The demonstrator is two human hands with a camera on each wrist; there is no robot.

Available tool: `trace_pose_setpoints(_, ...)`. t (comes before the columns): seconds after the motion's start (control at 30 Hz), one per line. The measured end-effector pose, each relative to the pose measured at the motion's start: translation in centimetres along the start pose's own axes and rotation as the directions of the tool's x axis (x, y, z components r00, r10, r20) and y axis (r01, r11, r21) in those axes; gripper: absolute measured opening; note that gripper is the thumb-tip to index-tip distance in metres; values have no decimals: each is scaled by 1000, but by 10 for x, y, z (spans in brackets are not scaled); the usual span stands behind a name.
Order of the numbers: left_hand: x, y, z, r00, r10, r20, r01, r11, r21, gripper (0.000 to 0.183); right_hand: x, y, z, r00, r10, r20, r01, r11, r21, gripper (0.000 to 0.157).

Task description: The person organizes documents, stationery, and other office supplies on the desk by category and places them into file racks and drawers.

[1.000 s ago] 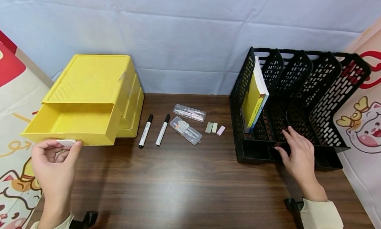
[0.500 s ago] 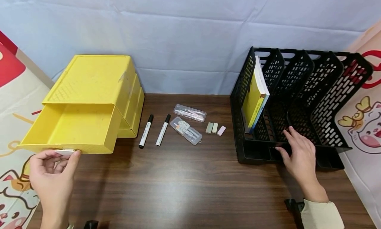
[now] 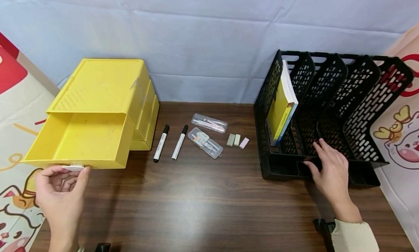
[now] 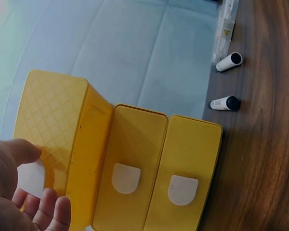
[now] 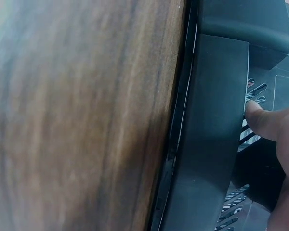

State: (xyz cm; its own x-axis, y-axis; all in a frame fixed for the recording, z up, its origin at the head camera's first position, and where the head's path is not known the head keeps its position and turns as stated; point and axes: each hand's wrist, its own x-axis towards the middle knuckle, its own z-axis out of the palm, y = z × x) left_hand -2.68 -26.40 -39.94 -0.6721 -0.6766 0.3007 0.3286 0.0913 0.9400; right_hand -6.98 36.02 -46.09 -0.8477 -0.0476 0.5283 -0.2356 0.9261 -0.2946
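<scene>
My left hand [image 3: 61, 192] pinches the white pull tab [image 3: 74, 167] on the top yellow drawer [image 3: 76, 141]. That drawer stands far out of its yellow drawer unit [image 3: 96, 85], and its visible inside holds nothing. In the left wrist view, the thumb and fingers lie around the tab [image 4: 31, 179]. At the right, my right hand [image 3: 332, 174] rests on the front edge of a black file rack [image 3: 363, 135], fingers reaching over the lip. The right wrist view shows the thumb at the rack's edge; the other fingertips are hidden there.
Two black-capped markers [image 3: 161, 144] lie beside the drawers. Two clear plastic cases [image 3: 205, 143], one behind the other, and several small eraser-like blocks [image 3: 237, 140] lie mid-table. Books [image 3: 282, 106] stand in the rack's left slot. A pale cloth [image 3: 203, 44] hangs behind.
The left hand has drawn the top drawer a little further out toward the person, mostly in the first half second. The right hand has stayed on the rack.
</scene>
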Motion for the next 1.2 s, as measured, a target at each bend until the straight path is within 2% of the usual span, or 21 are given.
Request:
trace_pose_setpoints(0.13, -2, 0, -1, 1000, 2, 14, -2, 1000, 14, 47, 0, 0, -1, 1000, 3, 1, -3, 1000, -1, 76)
trace_pose_setpoints(0.3, -6, -5, -5, 999, -23, 46, 24, 1000, -19, 51, 0, 1, 0, 1000, 5, 7, -5, 1000, 6, 77)
trace_pose_setpoints(0.33, -8, -7, -6, 998, -33, 57, 32, 999, 7, 51, 0, 1, 0, 1000, 5, 7, -5, 1000, 7, 77)
trace_pose_setpoints(0.4, -11, -11, -9, 996, -48, 81, 38, 992, 121, 51, 0, 1, 0, 1000, 4, 8, -4, 1000, 7, 77)
trace_pose_setpoints(0.47, -15, -15, -11, 993, -59, 104, 32, 969, 247, 50, 0, 1, 0, 1000, 5, 9, -5, 1000, 7, 77)
trace_pose_setpoints(0.57, -20, -20, -11, 990, -66, 128, 8, 912, 411, 43, 1, 1, -1, 1000, 7, 11, -7, 1000, 7, 76)
trace_pose_setpoints(0.73, -28, -27, -6, 973, -105, 204, -13, 863, 505, 23, 0, 2, -1, 1000, 9, 13, -9, 1000, 7, 76)
trace_pose_setpoints(0.87, -33, -32, -2, 948, -161, 274, -29, 815, 579, 20, 0, 2, 0, 1000, 9, 14, -9, 1000, 8, 76)
trace_pose_setpoints(0.97, -35, -37, 4, 919, -213, 331, -34, 794, 606, 20, 1, 2, 0, 1000, 7, 14, -7, 1000, 9, 75)
trace_pose_setpoints(1.07, -38, -41, 12, 878, -242, 413, -66, 793, 606, 21, 1, 2, 0, 1000, 8, 13, -8, 1000, 8, 76)
trace_pose_setpoints(1.2, -46, -46, 26, 819, -206, 536, -160, 815, 557, 21, 1, 1, 0, 1000, 7, 14, -7, 1000, 12, 76)
